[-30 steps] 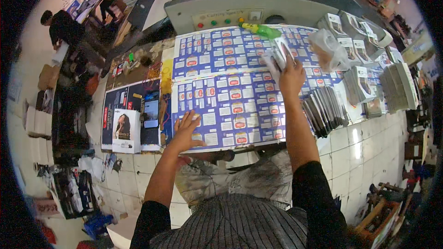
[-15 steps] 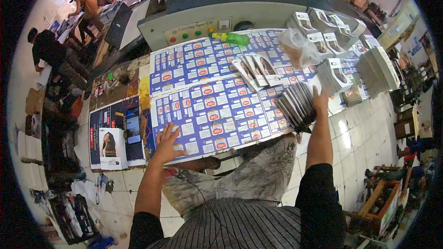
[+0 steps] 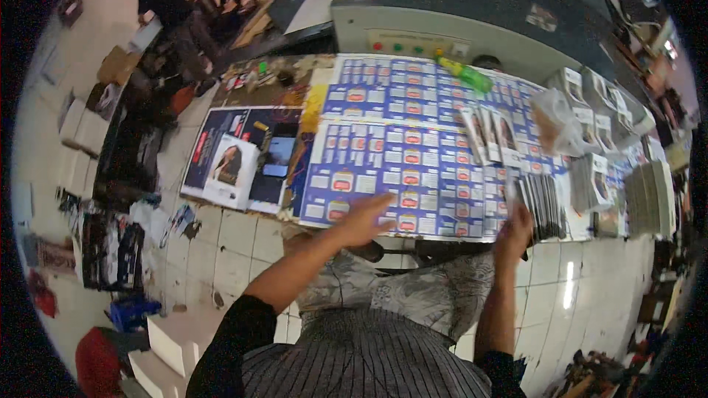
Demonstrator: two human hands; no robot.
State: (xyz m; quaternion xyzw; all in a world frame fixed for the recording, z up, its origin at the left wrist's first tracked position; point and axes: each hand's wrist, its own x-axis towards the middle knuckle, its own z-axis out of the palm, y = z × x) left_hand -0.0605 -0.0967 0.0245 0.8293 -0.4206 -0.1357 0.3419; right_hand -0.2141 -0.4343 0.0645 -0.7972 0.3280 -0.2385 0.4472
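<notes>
My left hand (image 3: 363,222) hovers over the near edge of the blue printed sheets (image 3: 354,203), fingers stretched out, holding nothing. My right hand (image 3: 515,232) is closed at the left end of a row of dark flat cartons (image 3: 542,206) standing on edge. A thin pale flat piece (image 3: 510,186), blurred, rises from its fingers; I cannot tell whether it is one of the cartons. Beyond the row lie several flat cartons (image 3: 490,135) with a picture of a person, fanned out on the sheets.
Stacks of white cartons (image 3: 590,177) and a clear plastic bag (image 3: 557,121) stand at the right. A green bottle (image 3: 472,77) lies before a grey machine (image 3: 413,26). At left are a white box (image 3: 228,169) and a phone (image 3: 278,156). A co-worker (image 3: 166,7) stands far left.
The view has swung left, so the table appears further right. My left hand has moved right across the sheets. My right hand has gone from the row's right side to its left end.
</notes>
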